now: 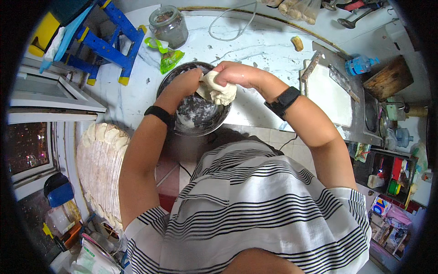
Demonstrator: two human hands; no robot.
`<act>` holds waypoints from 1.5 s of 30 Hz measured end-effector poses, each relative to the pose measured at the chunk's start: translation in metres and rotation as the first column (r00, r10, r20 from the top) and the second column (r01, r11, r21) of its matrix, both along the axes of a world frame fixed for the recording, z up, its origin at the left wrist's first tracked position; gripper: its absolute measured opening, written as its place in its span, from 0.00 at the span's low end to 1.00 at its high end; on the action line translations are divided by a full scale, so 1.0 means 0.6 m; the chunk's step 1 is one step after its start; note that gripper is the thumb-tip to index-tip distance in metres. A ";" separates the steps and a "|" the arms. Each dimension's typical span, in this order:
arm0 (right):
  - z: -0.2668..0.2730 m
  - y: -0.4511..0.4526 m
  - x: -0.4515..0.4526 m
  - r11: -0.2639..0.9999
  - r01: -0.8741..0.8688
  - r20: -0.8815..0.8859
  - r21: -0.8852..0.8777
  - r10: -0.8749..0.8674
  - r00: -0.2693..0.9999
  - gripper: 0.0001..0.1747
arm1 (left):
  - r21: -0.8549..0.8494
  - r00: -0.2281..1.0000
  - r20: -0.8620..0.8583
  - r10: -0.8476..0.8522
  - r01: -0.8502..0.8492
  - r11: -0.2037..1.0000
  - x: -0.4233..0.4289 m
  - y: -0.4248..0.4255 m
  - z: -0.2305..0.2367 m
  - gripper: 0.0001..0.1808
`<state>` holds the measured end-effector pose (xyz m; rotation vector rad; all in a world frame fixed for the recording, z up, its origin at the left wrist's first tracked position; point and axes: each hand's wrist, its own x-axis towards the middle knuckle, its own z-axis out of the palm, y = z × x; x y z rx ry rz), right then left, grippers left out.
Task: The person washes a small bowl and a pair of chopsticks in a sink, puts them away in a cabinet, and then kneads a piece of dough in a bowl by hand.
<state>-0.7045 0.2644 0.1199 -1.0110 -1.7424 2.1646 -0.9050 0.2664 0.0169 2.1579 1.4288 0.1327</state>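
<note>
Above a dark round metal basin (199,116) dusted with flour, I hold a lump of pale dough (222,95). My right hand (236,74) grips the dough from the far right side, its thumb pressed into it. At the dough's left edge, my left hand (187,82) has its fingers curled on a stretched part; the fingertips are partly hidden. The lumpy side of the dough hangs over the basin's right rim. Black bands circle both wrists.
On the white counter stand a glass jar (169,30), a green packet (171,61) and a blue step stool (131,56). At right, a rolling pin (312,66) and a cleaver (342,80) rest on a white board (326,97). Dumplings edge a round tray (99,167) at left.
</note>
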 end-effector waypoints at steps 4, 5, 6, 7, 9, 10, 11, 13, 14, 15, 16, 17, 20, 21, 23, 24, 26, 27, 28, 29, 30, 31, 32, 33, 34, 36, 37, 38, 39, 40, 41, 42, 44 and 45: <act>0.090 0.007 0.012 1.000 0.008 -0.134 0.003 -0.008 0.991 0.11 | 0.010 0.994 -0.063 0.087 -0.087 0.996 -0.053 0.000 -0.030 0.15; 0.113 0.014 0.014 1.000 0.014 -0.126 0.026 -0.010 0.992 0.17 | -0.002 0.989 -0.122 0.085 -0.086 0.996 -0.074 0.008 -0.053 0.18; 0.113 0.021 0.024 0.998 0.060 -0.135 0.028 -0.056 0.989 0.17 | -0.109 0.999 -0.018 0.052 -0.053 0.993 -0.071 0.013 -0.043 0.23; 0.113 0.033 0.035 0.994 0.102 -0.144 0.033 -0.096 0.985 0.18 | -0.211 0.996 0.087 0.032 -0.014 0.977 -0.066 0.015 -0.014 0.27; 0.119 0.042 0.058 0.985 0.105 -0.109 0.134 -0.091 0.990 0.18 | -0.337 0.981 0.195 0.013 0.055 0.940 -0.065 0.014 0.028 0.37; 0.125 0.041 0.069 0.978 0.128 -0.118 0.165 -0.109 0.987 0.18 | -0.368 0.979 0.201 -0.002 0.077 0.927 -0.064 0.015 0.043 0.42; 0.130 0.041 0.081 0.969 0.152 -0.127 0.196 -0.129 0.983 0.18 | -0.399 0.978 0.208 -0.018 0.101 0.911 -0.061 0.014 0.059 0.47; 0.133 0.040 0.097 0.963 0.220 -0.157 0.153 -0.196 0.968 0.19 | -0.430 0.976 0.215 0.037 0.061 0.901 -0.027 -0.001 0.124 0.51; 0.135 0.036 0.103 0.950 0.281 -0.182 0.136 -0.255 0.950 0.19 | -0.353 0.964 0.261 0.039 0.058 0.934 -0.006 -0.002 0.134 0.50; 0.136 0.032 0.105 0.933 0.340 -0.210 0.119 -0.311 0.927 0.19 | -0.273 0.951 0.307 0.040 0.048 0.961 0.017 -0.007 0.146 0.49; 0.130 0.028 0.106 0.915 0.400 -0.280 0.047 -0.372 0.885 0.18 | -0.402 0.837 0.525 0.151 0.087 0.911 0.051 -0.011 0.156 0.46; 0.122 0.025 0.108 0.913 0.407 -0.307 0.038 -0.377 0.874 0.18 | -0.518 0.673 0.680 0.290 0.162 0.840 0.087 -0.021 0.169 0.43; 0.096 0.012 0.103 0.908 0.417 -0.354 0.024 -0.382 0.854 0.16 | -0.617 0.354 0.772 0.528 0.222 0.755 0.140 -0.054 0.201 0.31; 0.102 -0.004 0.106 0.872 0.449 -0.320 0.197 -0.376 0.870 0.17 | -0.610 0.278 0.788 0.550 0.230 0.758 0.147 -0.056 0.196 0.29; 0.071 -0.001 0.125 0.418 0.381 -0.263 0.825 -0.313 0.913 0.23 | -0.655 0.329 0.728 0.601 0.072 0.753 0.173 -0.066 0.219 0.25; 0.070 -0.005 0.144 0.358 0.313 -0.186 0.880 -0.348 0.919 0.25 | -0.657 0.324 0.718 0.617 0.022 0.753 0.178 -0.065 0.217 0.24; 0.063 -0.019 0.189 0.251 0.169 -0.043 0.953 -0.439 0.898 0.29 | -0.698 0.298 0.653 0.697 -0.120 0.706 0.219 -0.072 0.249 0.22; 0.062 -0.022 0.212 0.324 0.173 -0.008 0.930 -0.453 0.891 0.28 | -0.670 0.316 0.663 0.679 -0.155 0.726 0.229 -0.072 0.249 0.22; 0.058 -0.025 0.241 0.395 0.178 0.029 0.901 -0.464 0.885 0.28 | -0.640 0.334 0.671 0.662 -0.187 0.745 0.237 -0.068 0.243 0.22; 0.053 -0.026 0.271 0.465 0.183 0.066 0.866 -0.470 0.880 0.28 | -0.609 0.353 0.679 0.644 -0.219 0.763 0.248 -0.065 0.238 0.22; 0.045 -0.023 0.298 0.495 0.160 0.191 0.854 -0.585 0.788 0.31 | -0.593 0.361 0.689 0.629 -0.219 0.775 0.264 -0.063 0.236 0.23; 0.042 -0.024 0.334 0.532 0.171 0.288 0.829 -0.669 0.685 0.32 | -0.601 0.369 0.669 0.645 -0.241 0.762 0.287 -0.061 0.232 0.24; 0.040 -0.030 0.370 0.555 0.249 0.275 0.793 -0.692 0.667 0.30 | -0.609 0.377 0.649 0.661 -0.264 0.748 0.312 -0.060 0.228 0.24; 0.035 -0.035 0.405 0.574 0.324 0.269 0.752 -0.716 0.644 0.28 | -0.618 0.382 0.629 0.676 -0.281 0.734 0.344 -0.056 0.225 0.25; 0.002 -0.044 0.423 0.384 0.401 0.019 0.832 -0.741 0.671 0.26 | -0.647 0.402 0.588 0.702 -0.287 0.707 0.382 -0.053 0.223 0.27; -0.016 -0.067 0.456 0.324 0.349 -0.137 0.879 -0.531 0.837 0.38 | -0.663 0.436 0.582 0.686 -0.235 0.711 0.456 -0.049 0.188 0.25; -0.028 -0.075 0.468 0.290 0.373 -0.215 0.881 -0.457 0.863 0.43 | -0.683 0.463 0.576 0.673 -0.179 0.708 0.495 -0.043 0.178 0.24; -0.033 -0.091 0.487 0.259 0.391 -0.221 0.883 -0.505 0.834 0.46 | -0.698 0.447 0.603 0.661 -0.104 0.708 0.539 -0.045 0.175 0.24; -0.036 -0.103 0.508 0.234 0.408 -0.228 0.883 -0.546 0.806 0.49 | -0.711 0.425 0.625 0.655 -0.036 0.702 0.589 -0.053 0.181 0.26; -0.048 -0.096 0.542 0.369 0.519 -0.267 0.771 -0.553 0.790 0.51 | -0.668 0.435 0.687 0.582 0.062 0.742 0.630 -0.047 0.164 0.27; -0.074 -0.091 0.578 0.302 0.510 -0.245 0.805 -0.614 0.751 0.45 | -0.690 0.445 0.670 0.594 0.078 0.720 0.665 -0.048 0.157 0.28; -0.084 -0.087 0.614 0.345 0.572 -0.248 0.744 -0.652 0.716 0.41 | -0.709 0.453 0.664 0.595 0.129 0.693 0.697 -0.046 0.155 0.27; -0.104 -0.076 0.681 0.430 0.710 -0.218 0.557 -0.749 0.625 0.35 | -0.737 0.486 0.634 0.602 0.142 0.661 0.753 -0.042 0.145 0.27; -0.107 -0.074 0.709 0.459 0.782 -0.173 0.421 -0.806 0.566 0.32 | -0.751 0.515 0.602 0.611 0.106 0.651 0.780 -0.043 0.134 0.26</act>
